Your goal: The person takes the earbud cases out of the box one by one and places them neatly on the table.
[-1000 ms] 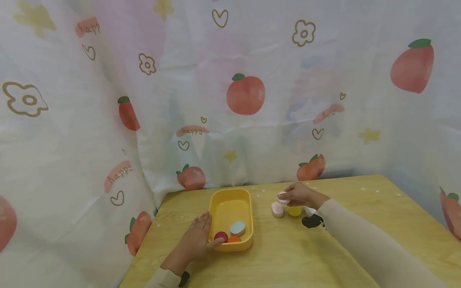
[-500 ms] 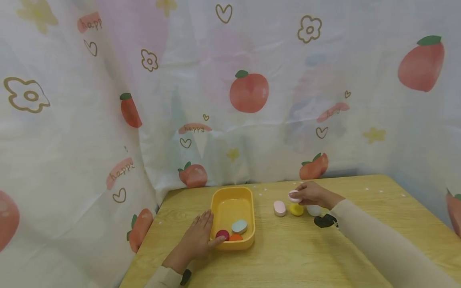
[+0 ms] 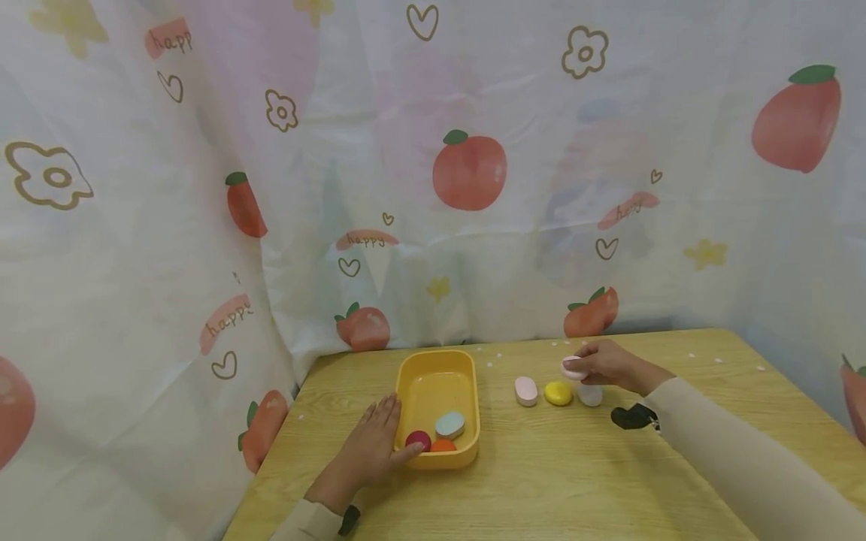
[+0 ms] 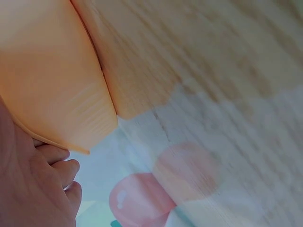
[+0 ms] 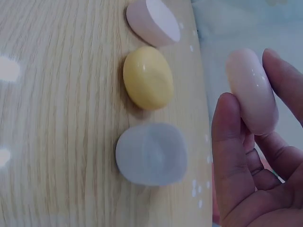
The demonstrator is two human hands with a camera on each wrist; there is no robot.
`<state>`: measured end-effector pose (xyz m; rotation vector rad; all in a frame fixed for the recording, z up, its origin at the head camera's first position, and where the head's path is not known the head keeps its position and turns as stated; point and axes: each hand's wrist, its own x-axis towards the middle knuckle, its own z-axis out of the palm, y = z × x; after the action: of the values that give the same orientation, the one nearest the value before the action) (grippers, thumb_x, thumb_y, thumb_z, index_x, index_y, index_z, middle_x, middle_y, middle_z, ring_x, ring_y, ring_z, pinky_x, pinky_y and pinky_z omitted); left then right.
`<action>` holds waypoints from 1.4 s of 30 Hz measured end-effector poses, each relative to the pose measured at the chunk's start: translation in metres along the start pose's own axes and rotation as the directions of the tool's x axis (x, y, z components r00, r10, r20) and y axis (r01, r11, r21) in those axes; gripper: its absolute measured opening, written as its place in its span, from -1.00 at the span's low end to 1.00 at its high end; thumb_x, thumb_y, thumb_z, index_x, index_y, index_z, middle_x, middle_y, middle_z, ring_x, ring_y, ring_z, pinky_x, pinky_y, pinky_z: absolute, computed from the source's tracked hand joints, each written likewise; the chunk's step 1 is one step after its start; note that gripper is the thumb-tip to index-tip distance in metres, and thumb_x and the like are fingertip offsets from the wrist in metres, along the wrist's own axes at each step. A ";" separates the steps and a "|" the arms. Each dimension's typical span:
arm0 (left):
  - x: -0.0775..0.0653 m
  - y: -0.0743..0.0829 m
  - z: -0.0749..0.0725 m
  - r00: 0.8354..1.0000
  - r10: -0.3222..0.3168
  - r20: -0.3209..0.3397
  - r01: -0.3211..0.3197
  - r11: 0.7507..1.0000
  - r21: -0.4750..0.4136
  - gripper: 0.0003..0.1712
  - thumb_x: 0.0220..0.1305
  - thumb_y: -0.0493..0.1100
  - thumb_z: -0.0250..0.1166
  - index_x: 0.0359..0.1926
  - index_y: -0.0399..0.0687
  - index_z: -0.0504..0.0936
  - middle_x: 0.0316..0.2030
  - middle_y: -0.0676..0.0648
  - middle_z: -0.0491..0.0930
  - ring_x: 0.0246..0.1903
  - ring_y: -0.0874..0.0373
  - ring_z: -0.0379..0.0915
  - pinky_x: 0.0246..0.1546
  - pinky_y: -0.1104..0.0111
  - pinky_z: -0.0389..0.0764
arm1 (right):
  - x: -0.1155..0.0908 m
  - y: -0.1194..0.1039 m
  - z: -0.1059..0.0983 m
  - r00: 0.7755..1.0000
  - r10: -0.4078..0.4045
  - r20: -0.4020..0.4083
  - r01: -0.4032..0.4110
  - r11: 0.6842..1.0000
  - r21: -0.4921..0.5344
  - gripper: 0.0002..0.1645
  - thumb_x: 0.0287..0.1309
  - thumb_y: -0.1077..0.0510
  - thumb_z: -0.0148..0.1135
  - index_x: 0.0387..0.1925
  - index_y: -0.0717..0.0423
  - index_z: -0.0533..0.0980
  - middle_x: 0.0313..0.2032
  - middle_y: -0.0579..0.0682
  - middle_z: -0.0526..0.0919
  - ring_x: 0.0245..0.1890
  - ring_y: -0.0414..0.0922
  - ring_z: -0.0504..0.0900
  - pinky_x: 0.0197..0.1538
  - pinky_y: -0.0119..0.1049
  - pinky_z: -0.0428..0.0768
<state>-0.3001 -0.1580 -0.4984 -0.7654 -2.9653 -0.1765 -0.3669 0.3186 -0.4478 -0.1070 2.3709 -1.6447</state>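
Observation:
In the right wrist view, my right hand (image 5: 255, 184) pinches a glossy pale pink soap-like oval (image 5: 253, 92) between fingertips and thumb, raised off the table. It is just above a whitish rounded block (image 3: 590, 395), which it partly covers in the head view. A yellow rounded piece (image 3: 558, 394) and a pale pink oval block (image 3: 525, 391) lie in a row to the left. My left hand (image 3: 368, 447) rests on the left side of a yellow box (image 3: 475, 391), fingers extended, thumb over the near corner. Inside lie a pale blue oval (image 3: 449, 425), a dark red piece (image 3: 418, 441) and an orange piece (image 3: 443, 446).
The wooden table (image 3: 528, 481) runs back to a fruit-print curtain (image 3: 501, 263) that hangs behind and at both sides. Small white specks are scattered along the table's far edge. A black object (image 3: 632, 416) shows under the right sleeve (image 3: 717, 436).
My right hand has moved to the right with the pink oval, from near the pale pink block, past the yellow piece, to above the whitish block. The left hand stays at the box.

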 end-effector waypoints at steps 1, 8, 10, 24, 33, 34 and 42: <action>0.000 0.000 0.000 1.000 0.001 -0.002 -0.001 1.000 -0.001 0.15 0.28 0.54 -0.18 0.49 -0.31 0.01 0.49 -0.22 -0.07 0.47 -0.03 -0.21 0.41 0.04 -0.15 | -0.001 0.001 -0.001 1.000 0.004 0.000 -0.004 1.000 -0.004 -0.41 0.22 0.06 0.34 0.05 0.47 0.40 -0.25 0.03 0.57 -0.31 -0.14 0.59 -0.19 -0.22 0.64; 0.000 0.001 0.000 1.000 -0.008 0.000 0.008 1.000 -0.004 0.14 0.28 0.54 -0.18 0.49 -0.30 0.01 0.50 -0.21 -0.07 0.47 -0.03 -0.21 0.41 0.04 -0.14 | -0.008 0.011 -0.011 0.999 0.020 -0.038 -0.020 1.000 -0.003 -0.29 0.23 0.08 0.33 0.15 0.56 0.31 -0.17 0.09 0.56 -0.28 -0.14 0.61 -0.15 -0.20 0.65; 0.001 0.001 0.000 1.000 -0.009 0.002 0.009 1.000 -0.001 0.15 0.28 0.55 -0.19 0.49 -0.30 0.00 0.50 -0.21 -0.07 0.47 -0.03 -0.22 0.41 0.04 -0.14 | -0.011 0.015 -0.014 0.999 0.024 -0.045 -0.024 1.000 0.000 -0.32 0.23 0.10 0.33 0.12 0.58 0.33 -0.16 0.11 0.55 -0.28 -0.14 0.61 -0.14 -0.17 0.65; 0.000 0.000 0.000 1.000 0.000 0.001 0.000 1.000 -0.002 0.15 0.28 0.55 -0.20 0.49 -0.31 0.00 0.49 -0.23 -0.06 0.47 -0.04 -0.20 0.41 0.03 -0.14 | -0.023 0.036 -0.033 0.996 0.034 -0.086 -0.035 0.999 -0.010 -0.31 0.24 0.12 0.31 0.13 0.64 0.33 -0.18 0.11 0.61 -0.28 -0.14 0.61 -0.13 -0.15 0.65; 0.000 -0.002 0.001 1.000 -0.012 0.007 0.012 1.000 -0.006 0.15 0.28 0.56 -0.22 0.50 -0.29 -0.01 0.50 -0.20 -0.08 0.48 -0.02 -0.22 0.41 0.03 -0.14 | -0.024 0.051 -0.039 0.994 0.047 -0.101 -0.048 0.999 -0.001 -0.26 0.25 0.14 0.30 0.16 0.69 0.26 -0.15 0.14 0.60 -0.27 -0.17 0.62 -0.10 -0.12 0.64; 0.000 -0.002 0.001 1.000 -0.013 0.004 0.013 1.000 -0.004 0.15 0.28 0.56 -0.22 0.50 -0.29 0.00 0.50 -0.20 -0.08 0.48 -0.02 -0.22 0.41 0.03 -0.14 | -0.024 0.052 -0.040 0.994 0.044 -0.104 -0.044 0.999 -0.004 -0.27 0.24 0.15 0.30 0.15 0.69 0.27 -0.15 0.15 0.60 -0.27 -0.17 0.62 -0.11 -0.12 0.64; 0.001 -0.002 0.002 1.000 -0.001 -0.008 0.001 1.000 -0.016 0.15 0.28 0.55 -0.20 0.49 -0.30 0.00 0.49 -0.22 -0.07 0.47 -0.02 -0.20 0.41 0.03 -0.14 | -0.025 0.063 -0.043 0.991 0.037 -0.126 -0.036 0.999 0.008 -0.30 0.21 0.21 0.31 0.12 0.73 0.26 -0.22 0.11 0.61 -0.33 -0.18 0.63 -0.17 -0.12 0.66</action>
<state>-0.3018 -0.1586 -0.5005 -0.7632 -2.9608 -0.2031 -0.3486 0.3856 -0.4879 0.0430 2.4446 -1.6876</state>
